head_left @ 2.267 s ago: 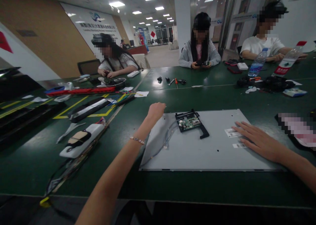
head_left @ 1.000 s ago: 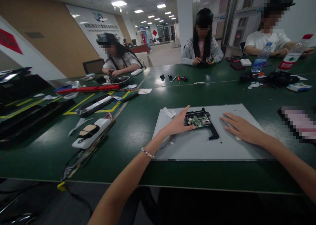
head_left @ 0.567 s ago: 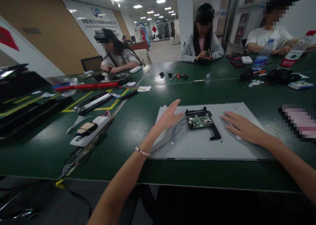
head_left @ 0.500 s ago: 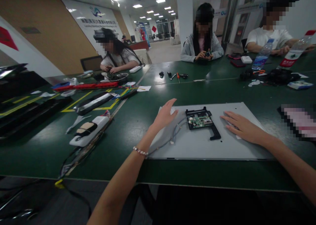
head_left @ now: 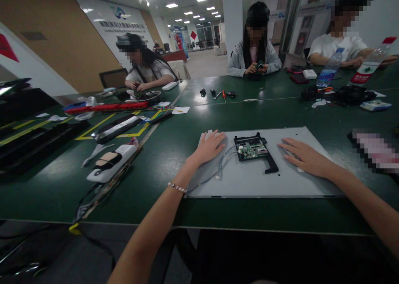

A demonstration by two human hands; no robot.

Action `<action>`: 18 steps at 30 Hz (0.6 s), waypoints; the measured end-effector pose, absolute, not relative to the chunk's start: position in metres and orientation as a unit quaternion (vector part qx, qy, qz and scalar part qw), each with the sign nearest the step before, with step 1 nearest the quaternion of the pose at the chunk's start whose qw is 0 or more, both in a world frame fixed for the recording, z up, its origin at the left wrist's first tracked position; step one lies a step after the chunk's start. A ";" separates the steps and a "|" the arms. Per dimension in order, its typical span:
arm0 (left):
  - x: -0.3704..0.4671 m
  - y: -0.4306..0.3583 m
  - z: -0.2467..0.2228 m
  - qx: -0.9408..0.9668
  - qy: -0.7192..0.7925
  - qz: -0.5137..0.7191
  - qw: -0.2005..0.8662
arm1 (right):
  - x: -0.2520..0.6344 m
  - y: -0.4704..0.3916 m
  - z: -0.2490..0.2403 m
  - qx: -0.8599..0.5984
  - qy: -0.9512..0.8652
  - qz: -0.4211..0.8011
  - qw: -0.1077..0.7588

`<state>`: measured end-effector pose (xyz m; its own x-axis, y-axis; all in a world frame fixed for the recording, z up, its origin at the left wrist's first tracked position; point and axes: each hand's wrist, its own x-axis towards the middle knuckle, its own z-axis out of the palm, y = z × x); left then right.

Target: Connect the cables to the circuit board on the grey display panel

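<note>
A flat light-grey panel (head_left: 249, 186) lies on the green table in front of me. Near its middle sits a black bracket (head_left: 272, 166) with a green circuit board (head_left: 254, 151) in it. Thin grey cables (head_left: 222, 164) run from the board's left side toward the panel's near left corner. My left hand (head_left: 211, 146) rests flat on the panel's left part, fingers stretched out and holding nothing. On the right part lies my right hand (head_left: 304, 156), palm down with fingers spread, apart from the bracket. Something pale shows partly under the right hand.
To the left is a white power bank (head_left: 109, 171) with a black strap, beside cables. A phone (head_left: 374, 149) lies at the right. Small tools, including a screwdriver (head_left: 224, 96), lie farther back. Bottles (head_left: 329, 72) stand at the far right. Several people sit across the table.
My left hand has come down from a raised, tilted pose to lie flat on the panel. My right hand stays nearly where it was. The view has shifted slightly.
</note>
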<state>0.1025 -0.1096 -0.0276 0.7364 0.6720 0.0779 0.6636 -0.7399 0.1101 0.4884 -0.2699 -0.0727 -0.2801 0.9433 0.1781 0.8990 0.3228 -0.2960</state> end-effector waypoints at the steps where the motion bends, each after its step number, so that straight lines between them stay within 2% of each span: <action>1: 0.105 -0.113 -0.028 0.931 0.360 0.052 0.033 | 0.489 -0.270 -0.072 -0.577 -0.797 0.070 0.163; 10: 0.115 -0.127 -0.026 0.919 0.390 0.042 0.047 | 0.500 -0.256 -0.069 -0.595 -0.774 0.125 0.175; 18: 0.120 -0.131 -0.031 0.915 0.399 0.044 0.047 | 0.460 -0.218 -0.044 -0.542 -0.793 0.201 0.191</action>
<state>0.1204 -0.1307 -0.0306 0.6781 0.7337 0.0433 0.7253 -0.6775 0.1220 0.4597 -0.2175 -0.0438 -0.3389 0.9370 0.0846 0.7834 0.3309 -0.5261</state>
